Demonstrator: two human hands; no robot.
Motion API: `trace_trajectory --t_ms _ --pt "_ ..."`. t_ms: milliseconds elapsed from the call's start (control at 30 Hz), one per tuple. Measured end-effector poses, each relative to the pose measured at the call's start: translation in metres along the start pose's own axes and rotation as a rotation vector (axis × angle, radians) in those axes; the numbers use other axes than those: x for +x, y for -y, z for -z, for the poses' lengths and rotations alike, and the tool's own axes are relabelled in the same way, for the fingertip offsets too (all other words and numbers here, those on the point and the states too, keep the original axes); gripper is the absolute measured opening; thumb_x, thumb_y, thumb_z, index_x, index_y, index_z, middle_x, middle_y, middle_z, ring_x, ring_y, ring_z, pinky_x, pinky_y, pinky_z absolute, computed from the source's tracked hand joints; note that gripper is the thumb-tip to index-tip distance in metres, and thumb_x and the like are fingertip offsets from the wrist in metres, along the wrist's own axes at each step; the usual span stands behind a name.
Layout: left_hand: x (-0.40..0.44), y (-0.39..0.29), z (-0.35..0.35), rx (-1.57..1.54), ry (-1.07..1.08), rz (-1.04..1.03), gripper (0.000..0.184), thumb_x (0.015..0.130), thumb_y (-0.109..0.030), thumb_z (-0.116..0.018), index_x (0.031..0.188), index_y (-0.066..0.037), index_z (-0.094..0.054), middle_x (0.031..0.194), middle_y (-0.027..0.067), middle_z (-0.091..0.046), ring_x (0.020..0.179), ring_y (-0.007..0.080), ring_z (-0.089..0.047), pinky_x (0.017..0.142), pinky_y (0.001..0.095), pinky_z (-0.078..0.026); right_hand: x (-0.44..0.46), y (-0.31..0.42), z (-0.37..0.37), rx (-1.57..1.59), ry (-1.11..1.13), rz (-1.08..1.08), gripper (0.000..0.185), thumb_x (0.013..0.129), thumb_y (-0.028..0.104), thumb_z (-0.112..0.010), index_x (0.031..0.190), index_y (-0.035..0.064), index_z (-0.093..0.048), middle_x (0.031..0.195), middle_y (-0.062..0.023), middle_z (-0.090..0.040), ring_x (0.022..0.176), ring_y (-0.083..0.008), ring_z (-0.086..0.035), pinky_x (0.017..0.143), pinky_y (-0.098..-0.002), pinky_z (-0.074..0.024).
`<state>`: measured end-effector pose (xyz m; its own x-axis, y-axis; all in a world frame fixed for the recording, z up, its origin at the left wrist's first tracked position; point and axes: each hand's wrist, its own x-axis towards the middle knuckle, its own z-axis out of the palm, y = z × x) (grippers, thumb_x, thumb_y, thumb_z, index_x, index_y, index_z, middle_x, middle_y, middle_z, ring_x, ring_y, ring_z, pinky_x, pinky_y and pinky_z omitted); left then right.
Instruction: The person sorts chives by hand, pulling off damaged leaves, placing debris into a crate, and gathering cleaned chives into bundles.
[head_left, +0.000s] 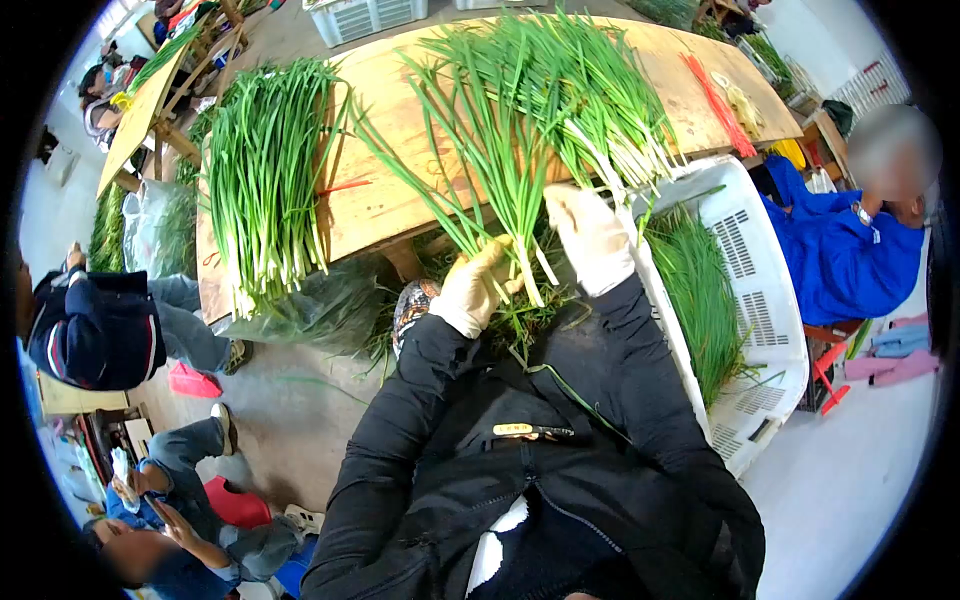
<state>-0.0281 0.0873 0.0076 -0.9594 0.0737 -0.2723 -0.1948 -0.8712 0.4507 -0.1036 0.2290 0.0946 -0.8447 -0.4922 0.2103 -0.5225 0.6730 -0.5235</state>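
My left hand (474,286), in a pale glove, is closed around the white ends of a small bunch of garlic chives (512,185). Their green leaves fan out over the table's near edge. Just to the right, my right hand (588,238), also gloved, has its fingers curled together beside the stems; what they hold, if anything, is hidden. Behind it a larger pile of garlic chives (570,90) lies on the wooden table (385,150), white ends towards me. Another thick bundle of garlic chives (268,180) rests at the table's left end.
At my right stands a white plastic crate (765,300) with loose greens (695,290) inside. Red ties (715,100) lie on the table's far right. A person in blue (850,235) sits beyond the crate. Two people are at the left, near a clear plastic bag (160,230).
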Motion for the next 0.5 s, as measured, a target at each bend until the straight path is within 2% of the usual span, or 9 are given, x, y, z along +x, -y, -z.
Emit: trace_trajectory --t_ms 33,167,233,300,367,400,433,467,500 --pt "0.000 0.002 0.002 0.004 -0.018 -0.005 0.022 0.082 -0.016 -0.055 0.100 -0.002 -0.054 0.100 0.0092 -0.058 0.093 0.0226 -0.056 0.077 0.0386 -0.048 0.012 0.009 0.005 0.019 -0.079 0.112 0.030 0.085 0.026 -0.047 0.107 0.0078 -0.054 0.094 -0.0082 -0.058 0.084 -0.0228 -0.056 0.072 -0.0291 -0.0460" --pt "0.001 0.011 0.002 -0.084 -0.090 0.000 0.024 0.078 -0.008 -0.059 0.100 -0.001 -0.052 0.091 0.0055 -0.058 0.082 0.0189 -0.057 0.070 0.0333 -0.051 0.078 0.031 -0.036 -0.261 0.075 0.496 0.034 0.079 0.014 -0.052 0.112 0.0139 -0.047 0.078 -0.0096 -0.051 0.075 -0.0251 -0.054 0.061 -0.0363 -0.0451" --pt "0.002 0.016 -0.001 -0.064 -0.104 -0.073 0.020 0.077 -0.004 -0.057 0.096 -0.001 -0.050 0.081 0.0052 -0.057 0.064 0.0172 -0.055 0.056 0.0290 -0.048 0.109 0.026 -0.072 -0.474 0.181 0.540 0.025 0.077 0.013 -0.053 0.103 0.0111 -0.051 0.082 -0.0102 -0.053 0.078 -0.0252 -0.055 0.063 -0.0344 -0.0461" --pt "0.004 0.020 0.001 -0.056 -0.101 -0.065 0.019 0.076 -0.003 -0.058 0.093 -0.002 -0.049 0.079 0.0066 -0.057 0.059 0.0179 -0.054 0.051 0.0280 -0.045 0.136 0.035 -0.078 -0.558 0.192 0.483 0.012 0.075 0.006 -0.049 0.084 0.0049 -0.057 0.076 -0.0138 -0.058 0.075 -0.0286 -0.059 0.065 -0.0350 -0.0486" --pt "0.004 0.020 0.002 -0.035 -0.091 -0.073 0.017 0.075 -0.002 -0.059 0.089 -0.003 -0.049 0.076 0.0086 -0.057 0.053 0.0183 -0.052 0.047 0.0268 -0.043 0.167 0.046 -0.054 -0.137 0.056 0.230 0.019 0.080 0.017 -0.042 0.079 0.0055 -0.058 0.080 -0.0146 -0.060 0.074 -0.0302 -0.060 0.068 -0.0380 -0.0482" --pt "0.004 0.019 0.003 -0.027 -0.083 -0.068 0.017 0.075 -0.003 -0.059 0.089 -0.003 -0.049 0.075 0.0085 -0.057 0.052 0.0181 -0.051 0.046 0.0268 -0.042 0.186 0.043 -0.044 -0.070 -0.157 0.302 0.027 0.082 0.025 -0.039 0.080 0.0066 -0.059 0.081 -0.0145 -0.060 0.072 -0.0305 -0.059 0.068 -0.0393 -0.0476" --pt "0.004 0.019 0.004 -0.020 -0.074 -0.060 0.016 0.075 -0.003 -0.059 0.089 -0.003 -0.050 0.074 0.0083 -0.057 0.052 0.0178 -0.051 0.046 0.0269 -0.042 0.203 0.050 -0.019 -0.026 -0.272 0.239 0.026 0.082 0.028 -0.043 0.082 0.0069 -0.058 0.080 -0.0138 -0.060 0.072 -0.0283 -0.059 0.068 -0.0362 -0.0471" --pt "0.005 0.021 0.006 -0.024 -0.071 -0.055 0.016 0.075 -0.003 -0.059 0.089 -0.003 -0.050 0.074 0.0083 -0.057 0.052 0.0178 -0.051 0.046 0.0269 -0.042 0.210 0.065 0.018 0.057 -0.185 0.170 0.028 0.084 0.033 -0.049 0.090 0.0081 -0.059 0.085 -0.0096 -0.060 0.081 -0.0184 -0.057 0.070 -0.0300 -0.0440" --pt "0.008 0.024 0.010 -0.013 -0.062 -0.050 0.016 0.075 -0.004 -0.058 0.088 -0.004 -0.049 0.072 0.0081 -0.057 0.050 0.0175 -0.050 0.046 0.0270 -0.041 0.220 0.065 0.043 -0.173 -0.444 0.287 0.026 0.085 0.030 -0.049 0.088 0.0063 -0.059 0.085 -0.0087 -0.060 0.075 -0.0160 -0.056 0.065 -0.0269 -0.0433"
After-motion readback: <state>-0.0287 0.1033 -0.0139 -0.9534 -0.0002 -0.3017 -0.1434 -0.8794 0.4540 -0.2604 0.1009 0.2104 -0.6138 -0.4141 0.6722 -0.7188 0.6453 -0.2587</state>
